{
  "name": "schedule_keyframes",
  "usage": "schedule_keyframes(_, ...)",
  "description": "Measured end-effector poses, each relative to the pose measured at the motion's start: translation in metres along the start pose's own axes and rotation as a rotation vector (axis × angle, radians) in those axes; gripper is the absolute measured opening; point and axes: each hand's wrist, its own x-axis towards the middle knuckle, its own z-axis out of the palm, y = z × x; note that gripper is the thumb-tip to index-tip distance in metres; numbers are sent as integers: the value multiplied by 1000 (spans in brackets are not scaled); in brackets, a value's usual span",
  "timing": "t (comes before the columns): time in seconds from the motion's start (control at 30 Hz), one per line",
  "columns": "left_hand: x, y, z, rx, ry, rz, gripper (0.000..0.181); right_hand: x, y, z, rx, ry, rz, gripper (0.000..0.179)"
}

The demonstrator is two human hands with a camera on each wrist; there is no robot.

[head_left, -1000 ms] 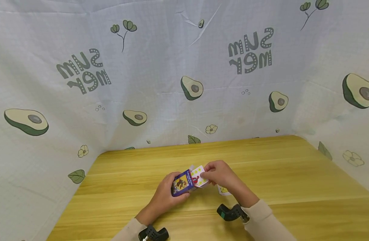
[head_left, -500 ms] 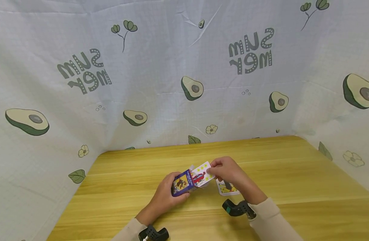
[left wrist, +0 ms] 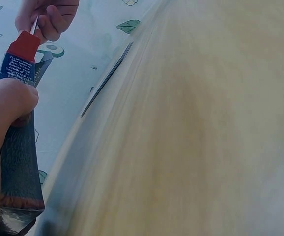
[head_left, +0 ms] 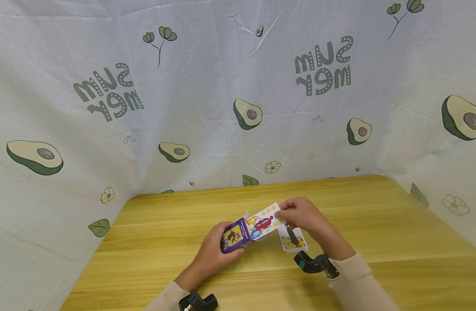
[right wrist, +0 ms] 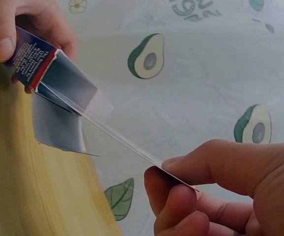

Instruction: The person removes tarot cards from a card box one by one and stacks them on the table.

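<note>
My left hand (head_left: 212, 252) grips a blue tarot card box (head_left: 233, 236), thumb along its near side and fingers round the far side. Out of its mouth, toward the right, slants a tarot card (head_left: 261, 222) with yellow discs and a red figure. My right hand (head_left: 305, 216) pinches the card's outer end between thumb and fingers. Seen edge-on in the right wrist view, the held cards (right wrist: 127, 140) make a thin layer still partly inside the box. The box's open flap (right wrist: 61, 128) hangs below its mouth. More cards (head_left: 293, 242) lie face up on the table under my right hand.
The wooden table (head_left: 164, 263) stretches out on both sides of my hands. A white cloth (head_left: 214, 77) printed with avocados hangs along its back and sides. On each wrist sits a black camera, such as the right wrist camera (head_left: 315, 262).
My right hand has moved up and right, drawing the card farther out of the box. More of the cards on the table shows. My left hand and the box have hardly moved.
</note>
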Motion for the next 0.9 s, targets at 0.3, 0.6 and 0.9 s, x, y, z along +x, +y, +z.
schedule_keyframes(0.3, 0, 0, 0, 5, 7, 6, 70, -1, 1, -11, 6, 2, 6, 20)
schedule_keyframes(0.6, 0, -1, 1, 7, 15, 15, 69, -2, 0, -20, 59, -11, 51, 28)
schedule_keyframes(0.9, 0, -1, 1, 5, 16, 14, 69, -2, 2, -28, 100, -1, 52, 29)
